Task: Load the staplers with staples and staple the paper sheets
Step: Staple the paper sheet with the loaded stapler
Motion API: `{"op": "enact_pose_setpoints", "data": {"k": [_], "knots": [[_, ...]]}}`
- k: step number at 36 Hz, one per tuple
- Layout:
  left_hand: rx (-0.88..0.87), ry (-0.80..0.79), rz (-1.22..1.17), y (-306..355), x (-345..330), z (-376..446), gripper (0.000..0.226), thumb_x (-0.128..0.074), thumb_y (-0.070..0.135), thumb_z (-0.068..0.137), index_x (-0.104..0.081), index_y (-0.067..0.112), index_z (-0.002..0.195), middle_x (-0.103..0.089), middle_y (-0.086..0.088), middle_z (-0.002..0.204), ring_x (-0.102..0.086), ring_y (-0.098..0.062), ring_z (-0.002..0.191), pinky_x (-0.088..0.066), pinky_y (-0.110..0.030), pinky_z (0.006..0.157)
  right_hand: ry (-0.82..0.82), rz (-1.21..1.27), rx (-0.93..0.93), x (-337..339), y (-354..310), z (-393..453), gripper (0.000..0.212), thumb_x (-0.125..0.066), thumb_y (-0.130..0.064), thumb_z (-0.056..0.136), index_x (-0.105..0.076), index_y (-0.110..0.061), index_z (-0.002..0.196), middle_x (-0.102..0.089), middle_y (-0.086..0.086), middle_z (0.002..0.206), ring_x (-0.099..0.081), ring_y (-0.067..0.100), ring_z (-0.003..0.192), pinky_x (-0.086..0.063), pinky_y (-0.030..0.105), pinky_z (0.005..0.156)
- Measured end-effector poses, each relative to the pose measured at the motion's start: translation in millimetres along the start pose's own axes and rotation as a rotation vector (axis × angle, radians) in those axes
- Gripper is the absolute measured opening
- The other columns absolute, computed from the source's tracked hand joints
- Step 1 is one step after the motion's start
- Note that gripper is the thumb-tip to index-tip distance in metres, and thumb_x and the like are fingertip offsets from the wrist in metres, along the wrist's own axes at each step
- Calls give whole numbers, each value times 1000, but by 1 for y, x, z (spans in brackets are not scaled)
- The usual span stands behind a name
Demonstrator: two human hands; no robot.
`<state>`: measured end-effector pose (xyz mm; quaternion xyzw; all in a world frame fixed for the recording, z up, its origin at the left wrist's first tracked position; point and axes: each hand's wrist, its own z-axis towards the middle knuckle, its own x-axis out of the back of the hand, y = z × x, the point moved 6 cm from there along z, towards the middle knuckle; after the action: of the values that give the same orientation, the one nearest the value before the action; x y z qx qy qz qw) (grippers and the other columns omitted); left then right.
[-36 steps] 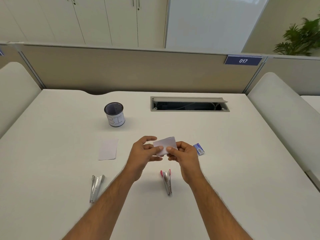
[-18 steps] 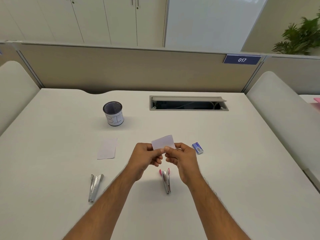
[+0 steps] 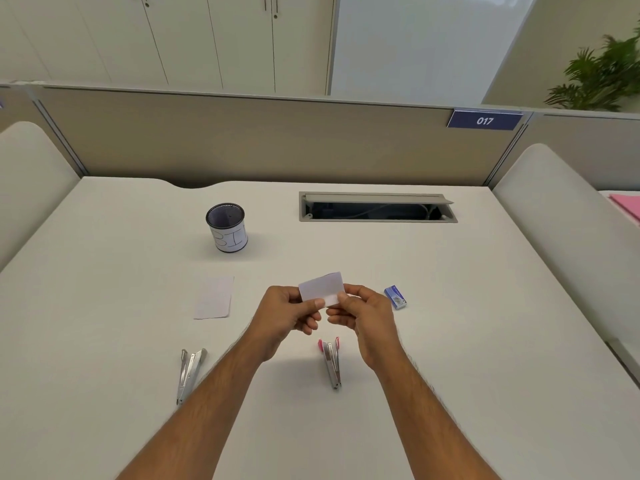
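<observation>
Pinching a small white paper slip [image 3: 322,289] at the centre of the frame, the left hand [image 3: 289,313] and the right hand [image 3: 363,315] share it above the matte off-white tabletop [image 3: 467,341]. Each grip is closed on the slip's lower edge, thumb against curled fingers; the slip is a thin rectangle, lifted clear of the surface, its upper edge slightly bowed.

Just below the hands lies a slim metal stapler with pink tips [image 3: 331,363], its two shiny arms splayed in a narrow V. Toward the lower left, beside the left forearm, lies a second, all-silver stapler [image 3: 189,374] of the same long, thin shape, also slightly parted. Left of centre a flat white paper sheet with rounded corners [image 3: 214,297] rests on the tabletop. Right of the right hand, near but apart from it, sits a small blue staple box [image 3: 395,297], a cardboard block.

Farther up, left of centre, stands a cylindrical mesh pen cup [image 3: 227,227] with a white paper wrap bearing hand-drawn marks. A rectangular grey cable hatch [image 3: 377,206] is set into the tabletop at upper centre, lid raised. A blue plate reading 017 [image 3: 485,120] hangs on the beige fabric partition [image 3: 259,140].
</observation>
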<state>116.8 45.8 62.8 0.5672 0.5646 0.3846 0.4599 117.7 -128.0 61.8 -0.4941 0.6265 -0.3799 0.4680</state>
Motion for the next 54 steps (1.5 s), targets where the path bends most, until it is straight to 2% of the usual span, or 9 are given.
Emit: {"op": "enact_pose_setpoints", "data": {"k": [14,18,22,25,28,32,43,48,54], "knots": [[16,17,92,-3,4,3,16,-80,17,90,-75,6,102,-71,-16,68,-62,-23,51,-51,-27,49,86,-246,116,-1,-5,0,22,-53,-3,102,-65,-17,114,-75,16,78,-73,22,70,-62,32,66],[-11,66,140,-3,14,6,19,-80,25,91,-73,11,103,-73,-12,76,-70,-22,66,-57,-29,59,33,-423,172,-1,-6,3,23,-54,-4,101,-64,-17,117,-73,6,72,-72,16,69,-62,34,68],[-19,54,229,-6,22,8,7,-75,13,94,-77,11,100,-74,-18,89,-67,-17,77,-58,-31,69,-74,-488,167,-6,-5,4,23,-61,-15,100,-63,-23,122,-74,1,74,-72,12,71,-60,26,65],[-3,111,226,-8,28,8,5,-74,7,93,-77,9,88,-75,-9,78,-66,-19,73,-59,-36,71,-2,-440,96,-2,3,4,18,-64,-38,98,-63,-29,114,-77,1,79,-73,11,72,-59,26,63],[15,208,170,-11,37,6,7,-73,3,92,-77,5,86,-74,-6,77,-66,-21,73,-62,-42,77,174,-703,12,11,20,4,29,-64,-45,96,-62,-20,110,-74,2,81,-70,14,72,-51,28,65],[40,277,131,-14,45,2,7,-70,1,90,-74,-5,87,-71,-10,79,-64,-24,73,-62,-41,75,128,-1141,-108,11,58,-7,48,-66,-52,89,-53,-15,116,-63,4,106,-62,25,101,-44,31,73],[70,323,97,-20,48,-4,9,-69,1,92,-74,-4,86,-73,-12,85,-67,-24,75,-62,-40,79,101,-1471,-60,1,83,-17,41,-45,-48,104,-55,-14,124,-60,5,123,-55,24,118,-48,34,88],[74,325,95,-25,48,-6,8,-71,2,92,-76,-2,87,-75,-12,87,-68,-21,74,-61,-28,69,94,-1301,-32,2,78,-17,30,-46,-34,106,-62,-11,118,-64,6,117,-60,24,108,-47,33,86],[80,330,86,-30,51,-8,7,-72,2,92,-76,-3,89,-75,-13,88,-68,-22,76,-62,-29,70,121,-693,-32,8,63,-21,17,-64,-23,98,-69,-19,114,-69,1,103,-67,20,93,-55,34,75]]}}
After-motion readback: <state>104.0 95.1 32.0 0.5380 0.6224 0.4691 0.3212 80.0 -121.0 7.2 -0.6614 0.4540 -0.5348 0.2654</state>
